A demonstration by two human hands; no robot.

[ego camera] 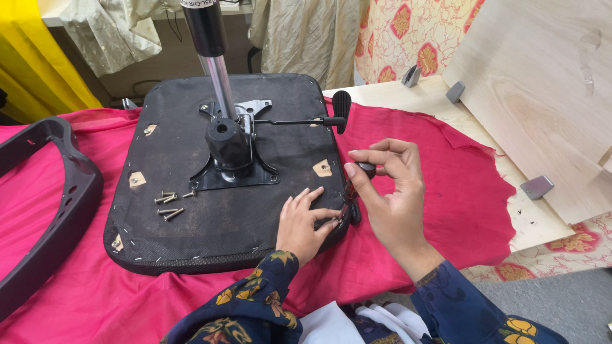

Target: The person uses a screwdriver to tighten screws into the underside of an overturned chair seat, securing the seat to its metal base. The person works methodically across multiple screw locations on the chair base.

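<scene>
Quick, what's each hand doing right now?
Left hand: open, fingertips resting on the black upturned chair seat.
Right hand: closed on a dark-handled screwdriver.

Black seat base (191,191) on pink cloth (440,191); navy floral sleeves (255,299).

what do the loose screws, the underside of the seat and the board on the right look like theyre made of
Screws: pale shiny metal, probably steel.
Seat underside: thin black fabric, matte and dusty, stapled along the edge.
Board: light wood, likely plywood, with visible grain, unpainted.
</scene>
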